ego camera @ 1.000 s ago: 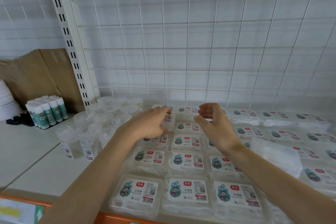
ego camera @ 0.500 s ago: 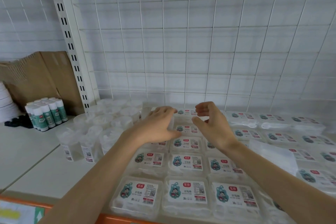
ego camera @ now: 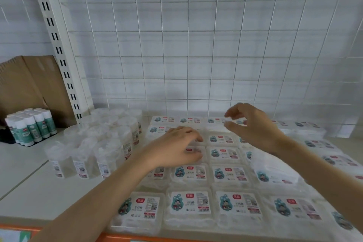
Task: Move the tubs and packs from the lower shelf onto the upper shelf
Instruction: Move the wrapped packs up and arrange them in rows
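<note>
Packs [ego camera: 189,205] lie beneath — left hand [ego camera: 174,149] resting on them, right hand [ego camera: 255,131] hovering, each grip loose, empty.

tubs [ego camera: 102,141] left of packs [ego camera: 189,203] on shelf [ego camera: 39,192]; glue sticks [ego camera: 32,125] farther left (before cardboard [ego camera: 33,82]).

Two bare arms show in the head view. The left forearm [ego camera: 94,200] is uncovered along all of its visible length, from the lower frame edge to the wrist. The left hand [ego camera: 172,148] is bare as well, with knuckles and faint tendon lines showing on its back. The right forearm [ego camera: 322,179] is likewise bare from the right-hand edge to the wrist, and the right hand [ego camera: 257,129] is bare too. The fingers are slender. Blur softens the fingertips, so the nails cannot be made out.
</note>
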